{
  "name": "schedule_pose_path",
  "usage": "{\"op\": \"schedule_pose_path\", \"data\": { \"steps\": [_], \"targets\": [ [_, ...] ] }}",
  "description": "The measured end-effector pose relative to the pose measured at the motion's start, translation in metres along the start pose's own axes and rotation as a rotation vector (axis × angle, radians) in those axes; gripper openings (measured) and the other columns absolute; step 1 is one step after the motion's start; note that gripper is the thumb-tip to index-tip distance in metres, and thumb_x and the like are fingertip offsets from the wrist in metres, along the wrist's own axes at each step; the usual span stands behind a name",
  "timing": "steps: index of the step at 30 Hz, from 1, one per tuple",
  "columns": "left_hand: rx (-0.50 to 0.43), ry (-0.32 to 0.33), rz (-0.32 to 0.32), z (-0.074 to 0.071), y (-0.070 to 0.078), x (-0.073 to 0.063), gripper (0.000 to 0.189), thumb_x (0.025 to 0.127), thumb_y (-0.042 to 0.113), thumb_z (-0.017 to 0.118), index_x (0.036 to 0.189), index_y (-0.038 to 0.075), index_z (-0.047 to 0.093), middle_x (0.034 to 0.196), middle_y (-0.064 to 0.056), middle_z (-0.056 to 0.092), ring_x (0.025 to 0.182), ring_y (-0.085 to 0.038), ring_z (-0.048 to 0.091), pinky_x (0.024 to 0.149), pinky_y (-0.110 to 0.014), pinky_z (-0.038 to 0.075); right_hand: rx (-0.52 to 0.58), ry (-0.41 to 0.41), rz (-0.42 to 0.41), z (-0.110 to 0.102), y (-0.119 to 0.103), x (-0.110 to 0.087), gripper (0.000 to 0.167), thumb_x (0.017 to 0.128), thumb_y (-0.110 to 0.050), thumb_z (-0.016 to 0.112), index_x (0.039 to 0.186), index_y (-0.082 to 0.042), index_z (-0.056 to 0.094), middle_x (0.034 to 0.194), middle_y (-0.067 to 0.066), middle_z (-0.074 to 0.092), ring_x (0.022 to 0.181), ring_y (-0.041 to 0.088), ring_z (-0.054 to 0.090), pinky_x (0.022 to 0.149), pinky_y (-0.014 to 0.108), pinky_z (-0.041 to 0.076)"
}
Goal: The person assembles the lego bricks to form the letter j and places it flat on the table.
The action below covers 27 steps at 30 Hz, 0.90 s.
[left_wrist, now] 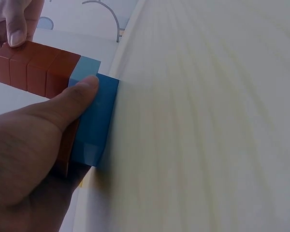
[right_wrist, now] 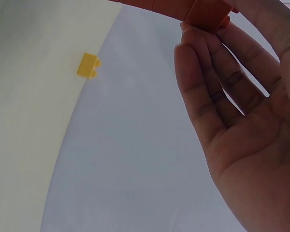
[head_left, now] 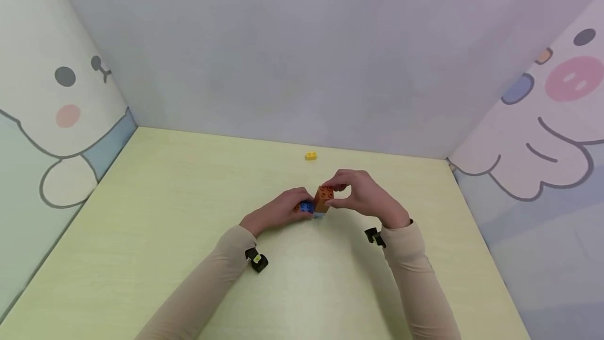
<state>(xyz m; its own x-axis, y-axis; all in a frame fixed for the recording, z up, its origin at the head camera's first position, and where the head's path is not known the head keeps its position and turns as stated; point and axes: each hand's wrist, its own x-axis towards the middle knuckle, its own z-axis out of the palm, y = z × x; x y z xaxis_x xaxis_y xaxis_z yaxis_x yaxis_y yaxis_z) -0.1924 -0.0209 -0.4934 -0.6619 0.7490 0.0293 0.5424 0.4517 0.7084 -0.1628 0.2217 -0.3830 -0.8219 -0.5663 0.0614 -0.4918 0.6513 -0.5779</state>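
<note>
An upright stack of orange toy building bricks (head_left: 323,199) stands on a light blue brick (left_wrist: 85,68), beside or joined to a blue brick (left_wrist: 99,116) low on the table. My left hand (head_left: 282,209) grips the blue part, its thumb (left_wrist: 79,99) laid along the near side. Another orange piece sits by the blue brick, mostly covered by the left fingers. At the top of the stack, my right hand (head_left: 360,195) pinches the uppermost orange brick (right_wrist: 208,13) between thumb and fingers. How the lower bricks join is partly hidden by the left hand.
A small yellow brick (head_left: 310,156) lies farther back, near the table's rear edge. The pale wooden table (head_left: 189,182) meets a plain back wall (head_left: 283,56), with printed cartoon panels on both sides.
</note>
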Motion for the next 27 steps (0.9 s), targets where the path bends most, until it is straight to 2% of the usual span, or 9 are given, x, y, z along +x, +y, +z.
{"op": "schedule_pose_path", "data": {
  "steps": [5, 10, 17, 21, 27],
  "targets": [
    [0.002, -0.003, 0.006, -0.001, 0.0, 0.0, 0.039, 0.099, 0.034, 0.068, 0.129, 0.01, 0.065, 0.118, -0.002, 0.065, 0.101, -0.011, 0.058, 0.092, -0.03, 0.052, -0.022, -0.008, 0.03, 0.006, 0.002, 0.001, 0.032, 0.085, -0.02, 0.084, 0.116, -0.018, 0.076, 0.099, -0.008, 0.071, 0.089, 0.012, 0.066, 0.08, 0.034, 0.058],
    [0.026, -0.005, 0.012, -0.001, 0.0, 0.001, 0.039, 0.099, 0.036, 0.068, 0.129, 0.011, 0.065, 0.118, -0.001, 0.066, 0.102, -0.01, 0.059, 0.091, -0.029, 0.052, -0.013, 0.028, 0.012, 0.015, 0.005, -0.004, 0.034, 0.086, -0.021, 0.084, 0.118, -0.017, 0.073, 0.101, -0.008, 0.068, 0.093, 0.016, 0.065, 0.084, 0.039, 0.058],
    [0.053, 0.013, -0.006, -0.002, 0.002, -0.003, 0.042, 0.095, 0.039, 0.072, 0.128, 0.013, 0.067, 0.119, 0.002, 0.065, 0.104, -0.009, 0.058, 0.094, -0.03, 0.052, -0.027, 0.098, 0.0, 0.028, 0.004, -0.019, 0.057, 0.089, -0.024, 0.081, 0.141, -0.021, 0.058, 0.122, -0.006, 0.063, 0.114, 0.019, 0.064, 0.098, 0.046, 0.055],
    [0.044, 0.052, -0.011, -0.008, 0.002, -0.01, 0.05, 0.09, 0.042, 0.078, 0.13, 0.015, 0.067, 0.121, 0.003, 0.065, 0.105, -0.008, 0.057, 0.096, -0.03, 0.052, -0.06, 0.152, 0.013, 0.031, 0.0, -0.029, 0.057, 0.089, -0.026, 0.081, 0.139, -0.019, 0.056, 0.131, -0.006, 0.059, 0.12, 0.022, 0.062, 0.101, 0.043, 0.054],
    [0.099, 0.125, 0.004, -0.02, 0.002, -0.03, 0.049, 0.087, 0.035, 0.082, 0.128, 0.013, 0.067, 0.121, 0.002, 0.065, 0.109, -0.011, 0.059, 0.099, -0.033, 0.054, -0.127, 0.225, -0.014, 0.036, -0.005, -0.039, 0.049, 0.089, -0.023, 0.08, 0.133, -0.019, 0.058, 0.128, -0.004, 0.06, 0.116, 0.021, 0.062, 0.099, 0.039, 0.055]
  ]
}}
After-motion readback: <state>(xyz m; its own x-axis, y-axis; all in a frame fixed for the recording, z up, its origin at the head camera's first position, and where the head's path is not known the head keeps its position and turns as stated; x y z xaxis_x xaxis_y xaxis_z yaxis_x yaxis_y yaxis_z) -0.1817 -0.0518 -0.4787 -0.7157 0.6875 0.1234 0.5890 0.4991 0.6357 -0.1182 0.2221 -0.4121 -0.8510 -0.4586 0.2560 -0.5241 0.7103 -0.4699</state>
